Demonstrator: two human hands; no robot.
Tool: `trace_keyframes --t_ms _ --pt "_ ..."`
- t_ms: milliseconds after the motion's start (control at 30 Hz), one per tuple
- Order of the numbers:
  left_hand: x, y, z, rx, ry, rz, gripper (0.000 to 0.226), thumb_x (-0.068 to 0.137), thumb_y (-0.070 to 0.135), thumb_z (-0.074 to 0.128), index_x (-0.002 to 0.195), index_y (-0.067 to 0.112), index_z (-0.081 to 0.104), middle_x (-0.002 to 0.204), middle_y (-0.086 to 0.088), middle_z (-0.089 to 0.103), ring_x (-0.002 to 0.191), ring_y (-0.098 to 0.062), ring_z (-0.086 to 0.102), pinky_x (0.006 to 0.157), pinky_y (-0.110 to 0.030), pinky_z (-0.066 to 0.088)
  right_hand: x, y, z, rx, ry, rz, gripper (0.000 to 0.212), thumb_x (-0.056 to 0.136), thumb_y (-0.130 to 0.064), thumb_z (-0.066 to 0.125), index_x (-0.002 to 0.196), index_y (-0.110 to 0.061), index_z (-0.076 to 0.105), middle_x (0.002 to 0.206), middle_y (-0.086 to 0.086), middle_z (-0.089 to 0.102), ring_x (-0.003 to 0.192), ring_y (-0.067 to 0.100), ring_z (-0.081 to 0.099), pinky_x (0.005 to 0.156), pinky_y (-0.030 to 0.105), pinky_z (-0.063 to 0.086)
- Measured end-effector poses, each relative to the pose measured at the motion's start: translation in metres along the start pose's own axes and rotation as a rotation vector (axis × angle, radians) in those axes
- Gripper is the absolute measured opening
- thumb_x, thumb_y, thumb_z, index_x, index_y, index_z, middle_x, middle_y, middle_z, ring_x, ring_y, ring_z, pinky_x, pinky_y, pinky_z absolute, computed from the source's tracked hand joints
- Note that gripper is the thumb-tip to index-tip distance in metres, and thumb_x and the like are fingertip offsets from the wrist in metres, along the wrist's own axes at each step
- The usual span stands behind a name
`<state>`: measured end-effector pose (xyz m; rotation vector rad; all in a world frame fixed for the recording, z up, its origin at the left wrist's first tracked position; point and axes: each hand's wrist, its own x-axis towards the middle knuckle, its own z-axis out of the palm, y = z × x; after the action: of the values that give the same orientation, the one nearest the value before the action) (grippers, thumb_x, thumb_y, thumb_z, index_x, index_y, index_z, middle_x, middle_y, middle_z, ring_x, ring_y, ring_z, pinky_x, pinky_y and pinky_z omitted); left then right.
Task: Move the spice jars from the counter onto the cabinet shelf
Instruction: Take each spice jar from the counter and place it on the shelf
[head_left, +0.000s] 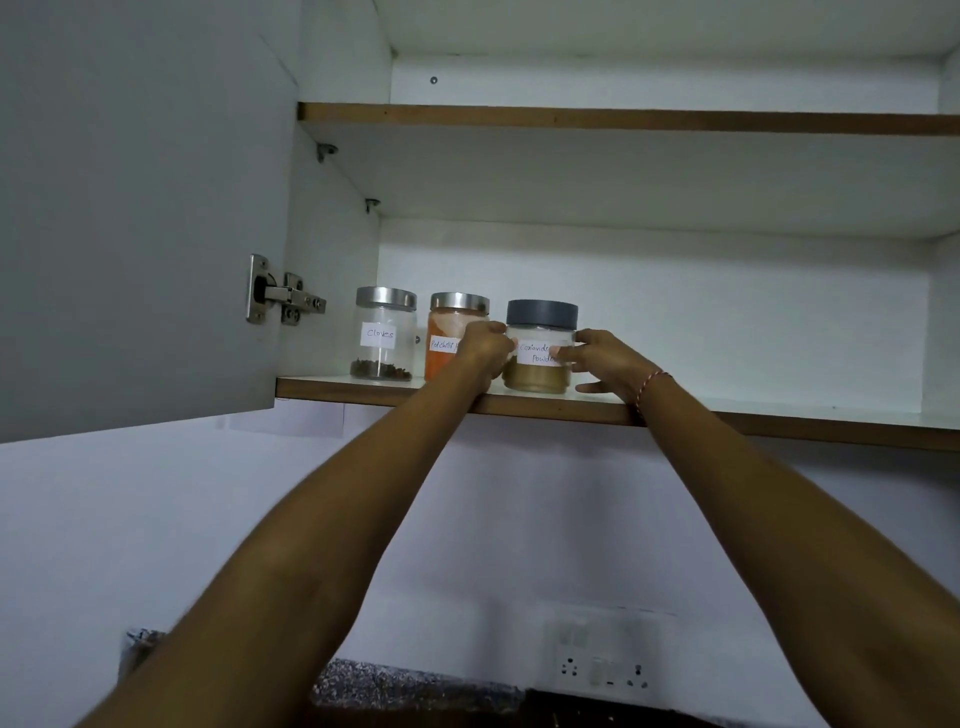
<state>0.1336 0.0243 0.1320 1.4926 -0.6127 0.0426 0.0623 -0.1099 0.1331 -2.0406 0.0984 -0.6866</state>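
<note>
— Both hands clamp the coriander jar (540, 348): left hand (480, 349) curled on its left side, right hand (602, 358) on its right. It stands on the shelf (727, 413), near the front edge.

— The risk?

— The chilli jar (451, 338) sits just beside the left grip, the cloves jar (385, 333) beyond it. A careless pull-out could knock one, or drag the coriander off.

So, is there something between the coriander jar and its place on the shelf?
Nothing visible. The coriander jar already stands on the lower shelf, right of the red chilli jar, with the left hand and right hand gripping its sides.
</note>
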Motion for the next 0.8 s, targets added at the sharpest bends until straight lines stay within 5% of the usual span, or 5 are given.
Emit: trace_keyframes --t_ms 133,300,433,567,800 --pt "-0.002 0.004 -0.001 0.07 -0.068 -0.093 0.024 0.09 -0.01 0.037 0.086 0.01 0.051 0.078 -0.004 0.049 0.073 -0.016 0.047 0.061 -0.022 0.041 0.007 0.004 0.001 -0.025 0.015 0.011 0.042 0.09 -0.02 0.059 0.128 -0.009 0.046 0.129 0.009 0.054 0.109 0.019 0.05 0.089 0.038 0.045" --pt "-0.003 0.001 0.003 0.153 -0.008 -0.044 0.021 0.091 -0.003 0.035 0.104 0.003 0.05 0.081 -0.007 0.047 0.077 -0.02 0.045 0.063 -0.026 0.038 0.01 0.006 0.001 -0.081 0.092 0.006 0.056 0.088 -0.012 0.058 0.139 -0.007 0.035 0.138 0.013 0.045 0.123 0.027 0.046 0.09 0.039 0.045" --pt "-0.022 -0.005 0.007 0.362 0.309 0.381 0.034 0.094 0.004 0.039 0.125 0.001 0.051 0.117 -0.015 0.06 0.107 -0.027 0.056 0.085 -0.028 0.043 -0.006 -0.003 0.0 -0.225 0.448 -0.269 0.042 0.088 -0.002 0.045 0.13 -0.004 0.048 0.127 0.018 0.055 0.116 0.028 0.052 0.091 0.023 0.039" --pt "-0.072 -0.022 0.017 0.323 0.303 0.737 0.041 0.09 -0.002 0.037 0.13 0.001 0.047 0.132 -0.016 0.052 0.121 -0.025 0.049 0.096 -0.017 0.033 -0.055 -0.006 0.019 -0.122 0.655 -0.451 0.036 0.086 0.0 0.045 0.12 -0.005 0.054 0.121 0.013 0.057 0.111 0.023 0.055 0.09 0.024 0.042" --pt "-0.22 -0.169 0.057 0.172 0.157 0.493 0.049 0.097 0.012 0.042 0.143 0.007 0.029 0.15 -0.01 0.033 0.138 -0.018 0.033 0.11 -0.019 0.026 -0.208 0.099 0.105 0.009 0.724 -0.415 0.036 0.087 -0.007 0.05 0.122 -0.01 0.053 0.128 0.006 0.052 0.118 0.018 0.049 0.093 0.025 0.043"
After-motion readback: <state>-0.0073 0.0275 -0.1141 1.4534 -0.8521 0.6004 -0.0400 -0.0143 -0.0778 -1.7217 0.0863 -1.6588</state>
